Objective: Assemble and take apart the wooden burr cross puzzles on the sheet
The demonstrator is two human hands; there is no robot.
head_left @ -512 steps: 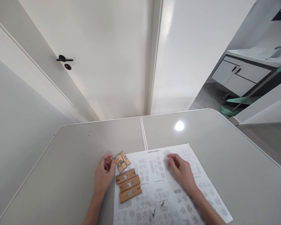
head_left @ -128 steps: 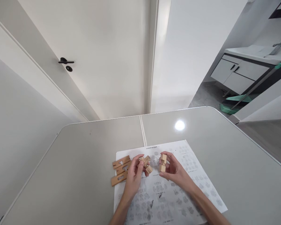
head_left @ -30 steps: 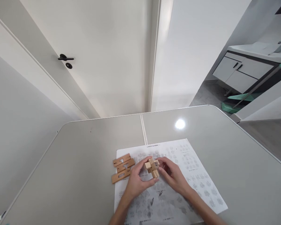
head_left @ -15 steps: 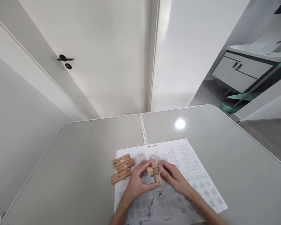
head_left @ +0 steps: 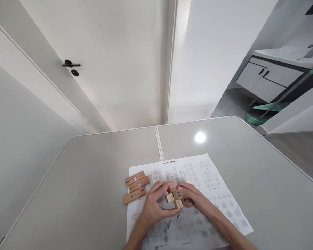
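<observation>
Between my hands is a small wooden interlocking block puzzle (head_left: pixel 175 196), built of several crossed pieces, with a dark "2" on one face. My left hand (head_left: pixel 154 201) grips it from the left, thumb at the bottom piece and fingers at the top one. From the right, my right hand (head_left: pixel 194 197) pinches it with thumb and fingers; some fingertips are hidden behind the wood. Left of my left hand lie three flat wooden pieces with cut-out slots: a top piece (head_left: pixel 134 178), a middle piece (head_left: pixel 139 184) and a lower piece (head_left: pixel 134 196) marked "2".
Under my hands a large white printed sheet (head_left: pixel 224 194) with rows of small diagrams lies on the grey table (head_left: pixel 88 180). A white seam strip (head_left: pixel 159 143) crosses the table. Beyond stand a door with a black handle (head_left: pixel 71 65) and, far right, a white cabinet (head_left: pixel 268 76).
The block puzzle has shifted slightly right and down and turned a little in my hands. My right fingers have curled in more around its right side. The flat pieces stay put.
</observation>
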